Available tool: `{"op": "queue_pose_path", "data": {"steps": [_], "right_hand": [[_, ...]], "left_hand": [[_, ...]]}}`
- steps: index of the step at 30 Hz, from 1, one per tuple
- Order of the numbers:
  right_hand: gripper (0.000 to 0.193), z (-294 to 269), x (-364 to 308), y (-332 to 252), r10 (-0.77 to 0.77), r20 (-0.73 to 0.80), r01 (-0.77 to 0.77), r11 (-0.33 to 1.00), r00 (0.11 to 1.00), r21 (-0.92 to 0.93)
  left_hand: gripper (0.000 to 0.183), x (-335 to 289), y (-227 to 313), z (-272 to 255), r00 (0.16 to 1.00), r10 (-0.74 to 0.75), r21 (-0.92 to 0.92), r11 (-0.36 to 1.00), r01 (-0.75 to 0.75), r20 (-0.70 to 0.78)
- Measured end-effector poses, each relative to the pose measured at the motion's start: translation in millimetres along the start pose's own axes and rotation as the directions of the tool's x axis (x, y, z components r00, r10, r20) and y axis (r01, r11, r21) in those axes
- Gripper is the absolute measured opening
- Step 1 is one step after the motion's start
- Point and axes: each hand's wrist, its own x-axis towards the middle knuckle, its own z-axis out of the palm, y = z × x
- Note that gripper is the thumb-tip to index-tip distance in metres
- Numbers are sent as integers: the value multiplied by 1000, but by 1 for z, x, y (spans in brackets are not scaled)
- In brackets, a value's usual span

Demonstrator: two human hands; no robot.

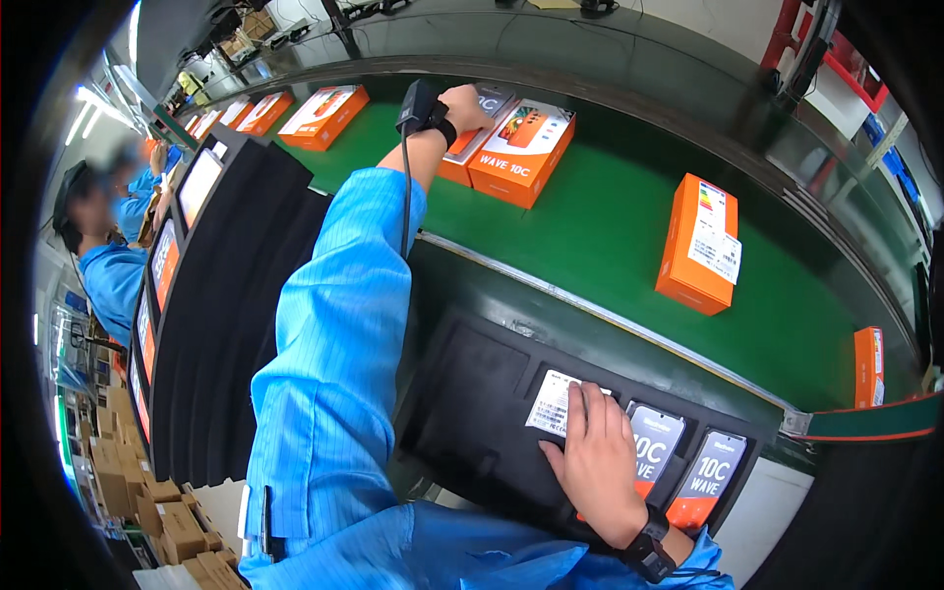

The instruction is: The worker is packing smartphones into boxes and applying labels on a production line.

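My left hand (464, 108) reaches across to the green conveyor belt, fingers bent over the left edge of a grey-faced phone (495, 101). Under that phone is an orange box (458, 169), partly hidden by the hand. Touching it on the right is a white-topped orange box (524, 147). Nearer to me, my right hand (602, 467) lies with fingers stretched over a black foam tray (472, 393). Its fingertips cover part of a white-labelled piece (553, 403) in one slot. Beside the hand, two grey-and-orange phones (657, 442) (710, 477) sit in slots.
A labelled orange box (700, 246) stands on the belt (610, 236) at right, another (869, 369) farther right. More orange boxes (323, 116) line the belt at left. Stacked black foam trays (236, 295) rise at my left. Other people in blue (113, 280) and brown cartons (177, 531) are beyond.
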Motion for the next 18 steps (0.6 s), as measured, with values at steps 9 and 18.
{"op": "queue_pose_path", "data": {"steps": [9,18], "right_hand": [[75,8,16,-12,6,61,-6,1000,998,-4],[74,5,18,-22,-20,-77,19,1000,997,-20]], "left_hand": [[65,0,-3,16,997,-74,-102,992,77,34],[82,-46,54,27,954,-123,-93,990,101,-273]]}}
